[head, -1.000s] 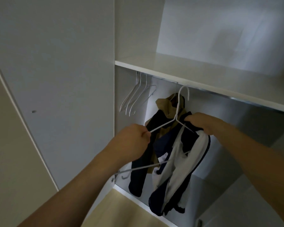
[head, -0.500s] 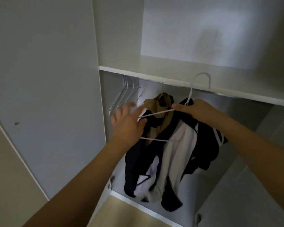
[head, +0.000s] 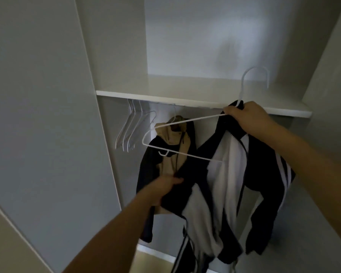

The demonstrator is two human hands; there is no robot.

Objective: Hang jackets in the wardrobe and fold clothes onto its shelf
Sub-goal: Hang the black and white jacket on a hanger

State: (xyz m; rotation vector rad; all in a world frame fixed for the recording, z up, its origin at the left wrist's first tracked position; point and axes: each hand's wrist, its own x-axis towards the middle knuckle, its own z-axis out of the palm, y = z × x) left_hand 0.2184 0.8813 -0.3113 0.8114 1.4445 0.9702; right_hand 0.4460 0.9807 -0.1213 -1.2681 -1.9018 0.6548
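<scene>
The right hand [head: 246,119] is gripping the neck of a thin white wire hanger [head: 185,138] together with the collar of a navy-and-white striped jacket [head: 230,190], just under the wardrobe's white shelf [head: 165,95]. The left hand [head: 163,189], below that shelf, is pinching the jacket's dark edge. A tan-and-navy jacket [head: 171,148] is hanging behind, beside empty white hangers [head: 130,131].

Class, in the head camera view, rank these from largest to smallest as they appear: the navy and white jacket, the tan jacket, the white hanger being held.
1. Navy and white jacket
2. Tan jacket, partly hidden behind the first
3. White hanger, held nearer the camera, so this place is unsure
</scene>
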